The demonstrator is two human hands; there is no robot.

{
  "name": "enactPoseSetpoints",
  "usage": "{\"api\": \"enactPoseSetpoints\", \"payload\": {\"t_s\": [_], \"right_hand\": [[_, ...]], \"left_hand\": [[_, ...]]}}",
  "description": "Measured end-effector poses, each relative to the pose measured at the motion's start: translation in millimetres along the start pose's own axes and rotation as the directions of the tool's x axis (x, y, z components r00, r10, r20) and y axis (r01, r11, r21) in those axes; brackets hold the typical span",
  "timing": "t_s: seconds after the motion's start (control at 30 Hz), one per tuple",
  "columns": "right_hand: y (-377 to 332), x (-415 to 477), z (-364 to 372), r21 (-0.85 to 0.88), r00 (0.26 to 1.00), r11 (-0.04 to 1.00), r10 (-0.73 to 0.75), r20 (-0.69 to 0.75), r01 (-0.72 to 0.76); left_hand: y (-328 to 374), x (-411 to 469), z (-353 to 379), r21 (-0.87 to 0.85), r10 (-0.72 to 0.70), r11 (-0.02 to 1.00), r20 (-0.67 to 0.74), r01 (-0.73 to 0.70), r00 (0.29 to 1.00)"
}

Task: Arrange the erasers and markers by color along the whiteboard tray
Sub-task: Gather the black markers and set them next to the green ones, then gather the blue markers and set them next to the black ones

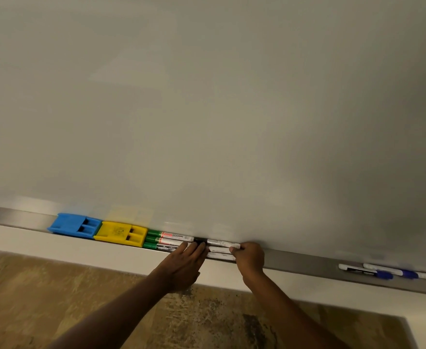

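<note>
Head view: a whiteboard (206, 96) was seen from close up, with a wood-patterned floor (55, 285) below.
Tray: a metal tray (307, 260) was run along the board's lower edge.
Erasers: a blue eraser (74, 225) was laid at the left, touching a yellow eraser (121, 234) on its right.
Green markers: three green-capped markers (167, 240) were stacked just right of the yellow eraser.
Black markers: black-capped markers (220, 249) were lined up end to end with the green ones.
Blue markers: two blue-capped markers (380, 272) were left well apart at the right.
Left hand (185, 267): fingers were held flat and extended onto the caps where both marker groups meet, nothing gripped.
Right hand (249, 258): fingers were curled against the black markers' right ends; a closed grip could not be told.
</note>
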State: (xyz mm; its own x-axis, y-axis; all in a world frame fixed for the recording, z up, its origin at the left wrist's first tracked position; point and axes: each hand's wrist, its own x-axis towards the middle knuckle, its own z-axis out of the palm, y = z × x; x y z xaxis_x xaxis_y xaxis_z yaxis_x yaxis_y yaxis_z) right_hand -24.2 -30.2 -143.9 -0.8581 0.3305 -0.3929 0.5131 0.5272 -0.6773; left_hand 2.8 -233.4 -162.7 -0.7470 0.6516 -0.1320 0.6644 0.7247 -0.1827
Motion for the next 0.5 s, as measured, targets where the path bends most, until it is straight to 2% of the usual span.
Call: {"api": "enactPoseSetpoints", "payload": {"t_s": [0.3,0.5], "right_hand": [[-5,-3,-10,-0.004,0.998,1.000,0.000,0.067,0.000],[-3,-6,-29,-0.062,0.998,0.997,-0.048,0.032,0.050]], "left_hand": [[1,7,3,-0.004,0.012,1.000,-0.040,-0.012,0.999],[6,20,-8,-0.014,-0.002,1.000,-0.112,0.000,0.994]]}}
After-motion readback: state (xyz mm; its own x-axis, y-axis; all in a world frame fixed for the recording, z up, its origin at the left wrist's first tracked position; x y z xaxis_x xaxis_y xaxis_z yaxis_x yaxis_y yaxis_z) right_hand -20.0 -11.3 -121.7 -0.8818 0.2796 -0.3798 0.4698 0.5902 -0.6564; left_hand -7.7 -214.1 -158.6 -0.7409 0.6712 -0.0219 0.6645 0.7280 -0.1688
